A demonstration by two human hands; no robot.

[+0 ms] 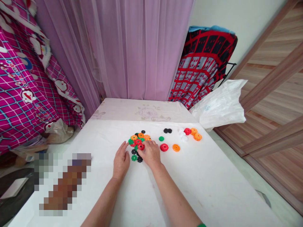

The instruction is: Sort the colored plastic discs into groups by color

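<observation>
A pile of notched plastic snowflake discs in orange, green, red and black lies on the white table (189,183). Over its right side reaches my right hand (151,153), thumb and index finger closed around a red snowflake disc (141,146). To the left of the pile my left hand (121,160) rests on the tabletop, holding nothing, its thumb apart from the fingers. Between the hands lie a green disc (134,158) and black discs (139,159). Orange discs (134,137) top the far side of the pile.
Right of the pile are a loose red disc (164,147), orange disc (176,148), green disc (161,138) and black pair (167,130). White discs (183,138) sit farther right beside red and orange ones. A white plastic bag (222,104) stands at the right edge. A blurred-out patch (65,184) covers the left.
</observation>
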